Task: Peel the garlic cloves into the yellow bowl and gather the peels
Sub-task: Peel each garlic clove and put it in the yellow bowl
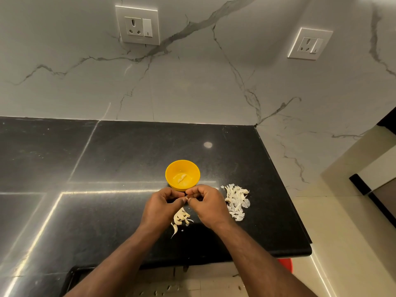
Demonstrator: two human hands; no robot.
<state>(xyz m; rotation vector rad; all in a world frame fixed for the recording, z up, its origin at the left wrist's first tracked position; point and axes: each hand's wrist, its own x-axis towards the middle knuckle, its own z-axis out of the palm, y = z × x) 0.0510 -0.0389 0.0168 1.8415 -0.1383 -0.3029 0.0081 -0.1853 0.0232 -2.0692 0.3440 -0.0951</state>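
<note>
Pinching one garlic clove (186, 198) between both hands (186, 205) — just short of the yellow bowl (182, 175).

A home kitchen is showing here: a black stone desk (128, 159) is running along a marble-look wall (192, 82) carrying two sockets (137, 25) (310, 43), and garlic peels (235, 200) are lying near the desk's right edge, above a tiled floor (342, 243).

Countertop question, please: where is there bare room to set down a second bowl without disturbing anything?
The black countertop is bare left of the yellow bowl, and behind it up to the marble wall. It is crowded near the front right: both hands work just before the bowl, a larger peel pile lies to their right, and a smaller one lies beneath them.
</note>
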